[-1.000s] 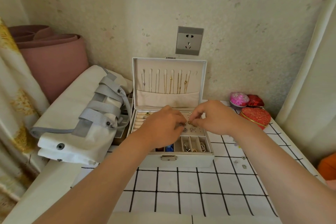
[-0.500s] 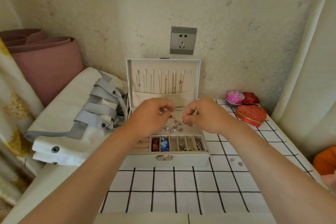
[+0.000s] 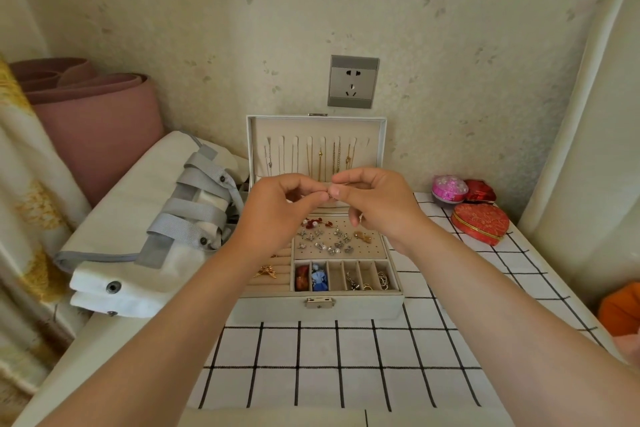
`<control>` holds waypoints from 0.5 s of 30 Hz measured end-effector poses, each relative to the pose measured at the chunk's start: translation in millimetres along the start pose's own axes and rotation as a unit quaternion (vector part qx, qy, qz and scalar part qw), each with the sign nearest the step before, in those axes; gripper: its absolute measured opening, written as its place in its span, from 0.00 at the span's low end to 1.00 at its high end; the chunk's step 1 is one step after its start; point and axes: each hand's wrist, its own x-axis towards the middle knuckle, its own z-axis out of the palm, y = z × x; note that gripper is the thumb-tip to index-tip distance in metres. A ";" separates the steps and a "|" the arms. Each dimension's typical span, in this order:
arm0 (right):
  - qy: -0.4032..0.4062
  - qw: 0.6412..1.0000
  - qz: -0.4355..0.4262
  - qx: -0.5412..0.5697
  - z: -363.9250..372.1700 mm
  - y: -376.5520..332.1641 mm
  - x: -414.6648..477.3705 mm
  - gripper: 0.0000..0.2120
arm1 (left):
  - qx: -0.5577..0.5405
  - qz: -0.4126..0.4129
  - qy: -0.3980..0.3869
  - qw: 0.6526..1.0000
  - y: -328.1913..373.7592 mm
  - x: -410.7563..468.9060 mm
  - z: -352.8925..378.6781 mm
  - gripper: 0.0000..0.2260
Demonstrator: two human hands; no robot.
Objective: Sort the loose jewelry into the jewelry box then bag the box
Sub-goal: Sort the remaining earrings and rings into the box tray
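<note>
While my left hand [image 3: 280,218] and my right hand [image 3: 379,206] meet in the air, their curled fingers [image 3: 337,190] pinch one tiny piece [image 3: 330,196] together; it is too small to name. One open jewelry box [image 3: 311,309] sits on the worktop [image 3: 318,378] right under my hands, not touching them. One white bag [image 3: 138,218] lies left of it, and three little boxes [image 3: 480,222] sit to its right.

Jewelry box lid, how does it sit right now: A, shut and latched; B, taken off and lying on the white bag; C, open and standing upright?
C: the lid of the jewelry box stands upright at the back, with chains hanging on its inner face.
</note>
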 end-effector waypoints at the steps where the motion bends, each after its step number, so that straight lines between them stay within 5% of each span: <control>1: 0.009 1.000 0.001 0.008 1.9 0.0 0.0 0.06 | 0.002 0.003 0.002 1.000 -0.5 -0.2 -0.8 0.03; 8: -0.018 0.999 -0.007 0.034 11.8 -0.1 -2.1 0.05 | -0.001 -0.011 0.054 0.998 0.0 -0.5 1.2 0.04; 15: -0.044 0.997 -0.003 0.057 6.2 1.2 0.6 0.08 | -0.054 -0.031 0.016 0.998 0.6 0.1 -0.3 0.05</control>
